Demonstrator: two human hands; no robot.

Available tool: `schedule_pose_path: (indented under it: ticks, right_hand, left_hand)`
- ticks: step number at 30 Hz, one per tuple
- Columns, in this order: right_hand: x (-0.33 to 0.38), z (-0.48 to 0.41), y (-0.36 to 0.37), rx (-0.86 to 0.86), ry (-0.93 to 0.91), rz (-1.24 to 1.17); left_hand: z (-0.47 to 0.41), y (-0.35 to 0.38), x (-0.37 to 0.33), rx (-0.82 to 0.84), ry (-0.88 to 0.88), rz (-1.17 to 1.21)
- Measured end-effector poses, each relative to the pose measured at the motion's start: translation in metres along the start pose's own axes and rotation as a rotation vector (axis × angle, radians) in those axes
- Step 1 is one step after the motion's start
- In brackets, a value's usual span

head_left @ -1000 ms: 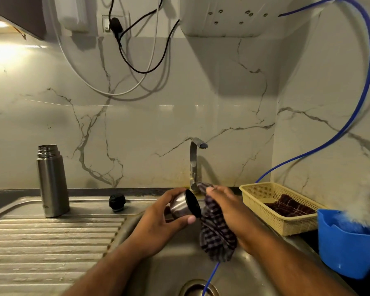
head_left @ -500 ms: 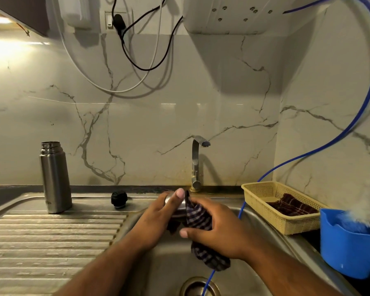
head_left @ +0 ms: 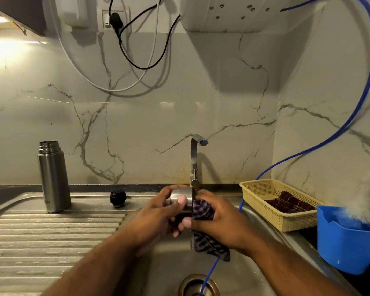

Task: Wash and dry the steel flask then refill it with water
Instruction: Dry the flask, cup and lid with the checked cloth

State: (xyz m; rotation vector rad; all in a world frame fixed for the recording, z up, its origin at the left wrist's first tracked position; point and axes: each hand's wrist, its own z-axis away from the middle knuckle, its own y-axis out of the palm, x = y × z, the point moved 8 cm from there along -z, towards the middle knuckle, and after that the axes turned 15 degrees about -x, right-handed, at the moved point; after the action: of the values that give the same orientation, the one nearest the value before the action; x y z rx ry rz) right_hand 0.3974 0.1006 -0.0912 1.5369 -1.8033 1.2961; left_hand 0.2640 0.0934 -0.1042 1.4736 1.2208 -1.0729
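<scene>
The steel flask (head_left: 53,177) stands upright and uncapped on the draining board at the left, next to the wall. Its black stopper (head_left: 118,198) lies on the ledge to the right of it. Over the sink basin (head_left: 162,270), my left hand (head_left: 158,216) grips the flask's steel cup lid (head_left: 181,198) on its side. My right hand (head_left: 218,223) presses a dark checked cloth (head_left: 203,212) against the lid's open end; the rest of the cloth hangs down below my wrist.
The steel tap (head_left: 195,161) rises just behind my hands. A thin blue hose (head_left: 209,272) runs down into the drain (head_left: 198,285). A yellow basket (head_left: 265,212) with a dark cloth and a blue tub (head_left: 346,246) stand at the right. The ridged draining board (head_left: 51,238) is at the left.
My hands have come together: the cloth, first hanging beside the lid's open end, is now pushed against it. The lid has turned and lifted slightly toward the tap.
</scene>
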Motion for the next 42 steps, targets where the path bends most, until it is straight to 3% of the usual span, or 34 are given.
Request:
schedule_pose_path:
  ticks: [3, 6, 11, 13, 15, 18, 21, 23, 27, 31, 33, 39, 42]
  right_hand:
    - [0.003, -0.001, 0.002, 0.025, -0.121, 0.193]
    - [0.002, 0.002, 0.002, -0.001, -0.054, 0.185]
    - [-0.021, 0.001, 0.001, -0.104, 0.411, -0.386]
    - [-0.019, 0.004, 0.002, -0.082, 0.485, -0.527]
    - [-0.014, 0.005, 0.003, -0.028, 0.424, -0.486]
    - [-0.003, 0.008, 0.008, 0.020, 0.213, -0.209]
    - [0.013, 0.007, 0.012, 0.032, -0.083, 0.084]
    - [0.018, 0.007, 0.016, 0.034, -0.213, 0.215]
    - [0.003, 0.005, 0.013, -0.033, 0.010, 0.075]
    - [-0.014, 0.009, 0.015, -0.062, 0.480, -0.488]
    - [-0.010, 0.011, 0.016, -0.033, 0.495, -0.565]
    - [0.018, 0.015, 0.032, 0.168, -0.021, 0.042]
    - [0.011, 0.015, 0.033, 0.292, -0.205, 0.408]
  left_hand:
    - [0.000, -0.004, 0.004, -0.017, -0.055, -0.120]
    - [0.001, -0.004, 0.008, 0.028, -0.032, -0.288]
    - [0.003, 0.001, -0.013, 0.134, 0.309, -0.546]
    - [0.005, 0.004, -0.015, 0.127, 0.394, -0.628]
    - [0.003, -0.002, -0.013, 0.040, 0.375, -0.601]
    - [-0.002, -0.014, 0.000, -0.065, 0.163, -0.498]
    - [-0.004, -0.013, 0.006, -0.061, 0.053, -0.299]
    - [0.000, -0.008, 0.006, -0.055, 0.055, -0.347]
    - [-0.003, -0.014, 0.008, -0.067, 0.073, -0.528]
    - [-0.006, -0.012, 0.001, 0.077, 0.240, -0.506]
    - [-0.005, -0.011, 0.001, 0.053, 0.234, -0.466]
    - [-0.012, -0.025, 0.013, -0.140, 0.012, -0.224]
    - [-0.008, -0.033, 0.031, -0.229, -0.202, -0.177]
